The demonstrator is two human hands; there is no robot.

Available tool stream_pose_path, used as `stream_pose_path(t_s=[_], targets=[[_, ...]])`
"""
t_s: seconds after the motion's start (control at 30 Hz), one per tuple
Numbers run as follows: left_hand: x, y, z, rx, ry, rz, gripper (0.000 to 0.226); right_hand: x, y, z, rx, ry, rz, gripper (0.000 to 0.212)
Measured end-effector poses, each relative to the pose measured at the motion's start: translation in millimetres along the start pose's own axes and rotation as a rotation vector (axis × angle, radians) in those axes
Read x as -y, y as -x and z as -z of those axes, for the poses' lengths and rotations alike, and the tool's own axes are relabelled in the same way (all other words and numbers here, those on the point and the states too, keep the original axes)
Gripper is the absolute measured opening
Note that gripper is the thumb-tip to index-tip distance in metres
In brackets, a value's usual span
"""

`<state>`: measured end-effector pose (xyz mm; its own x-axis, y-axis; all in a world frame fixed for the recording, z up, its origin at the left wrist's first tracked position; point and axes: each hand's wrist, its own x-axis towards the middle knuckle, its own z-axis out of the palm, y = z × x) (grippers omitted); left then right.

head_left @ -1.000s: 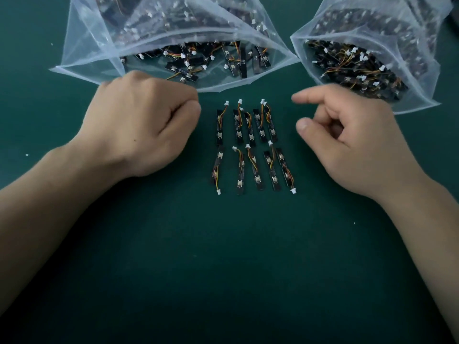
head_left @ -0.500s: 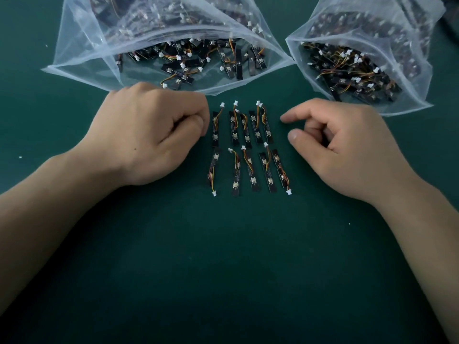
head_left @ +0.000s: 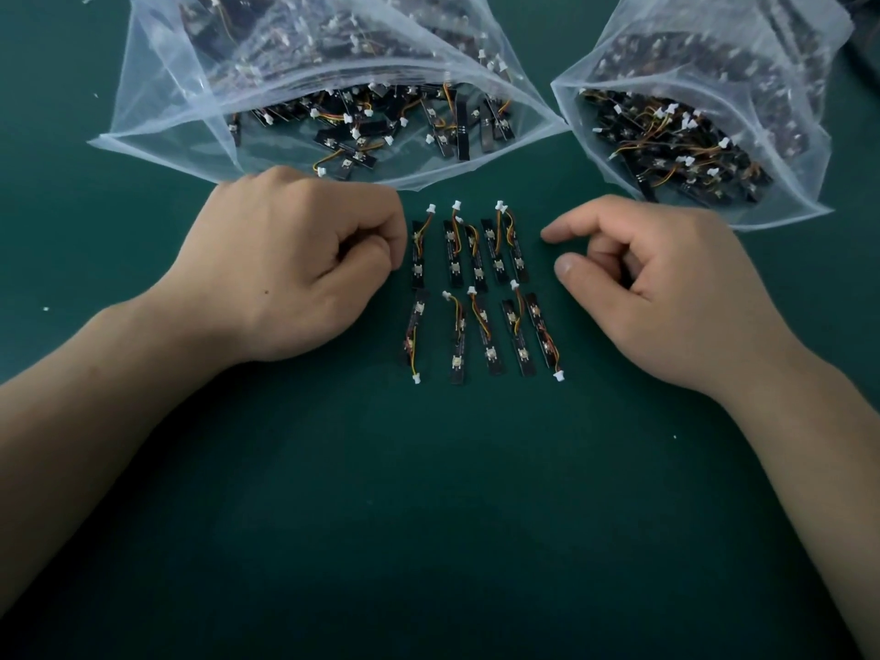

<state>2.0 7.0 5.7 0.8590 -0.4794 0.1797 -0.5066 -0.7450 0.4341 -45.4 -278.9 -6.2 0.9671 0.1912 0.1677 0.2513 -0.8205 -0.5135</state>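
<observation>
Left hand [head_left: 295, 264]: grip curled into a fist, nothing seen in it, just beside the upper row's left end. Right hand [head_left: 666, 297]: index and thumb out, empty, near the right end; judged to be flanking the rows to square them.

Circuit strips [head_left: 476, 264]: ten, black, orange-yellow leads, white plugs. They lie in two rows of five on the green desk [head_left: 428, 516], before the wide bag [head_left: 190, 111] and the narrow bag [head_left: 785, 88] holding more.

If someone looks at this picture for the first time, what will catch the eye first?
The ten black circuit strips, laid in two rows of five at the middle of the green mat, stand out first. The left hand and right hand rest on either side of them, and two clear bags of the same parts lie open behind.
</observation>
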Motion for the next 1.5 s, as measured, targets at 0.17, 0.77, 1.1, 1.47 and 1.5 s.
stream_pose_path(t_s=[0.17,0.77,1.1,1.47,1.5], targets=[[-1,0,-1,-0.014,-0.010,0.004,0.018,0,-1,-1,-0.008,0.001,-0.003,0.017],[-19,-22,-15,-0.077,-0.141,0.226,0.033,16,-24,-8,-0.037,0.190,-0.008,0.008],[-26,-25,-18,-0.084,-0.066,0.269,0.031,15,-24,-8,-0.033,0.109,0.030,0.006],[-22,-16,-15,-0.034,0.073,0.152,0.025,4,-24,-8,0.014,-0.035,0.090,0.008],[-22,-16,-15,-0.032,0.072,0.139,0.025,4,-24,-8,0.011,-0.041,0.087,0.008]])
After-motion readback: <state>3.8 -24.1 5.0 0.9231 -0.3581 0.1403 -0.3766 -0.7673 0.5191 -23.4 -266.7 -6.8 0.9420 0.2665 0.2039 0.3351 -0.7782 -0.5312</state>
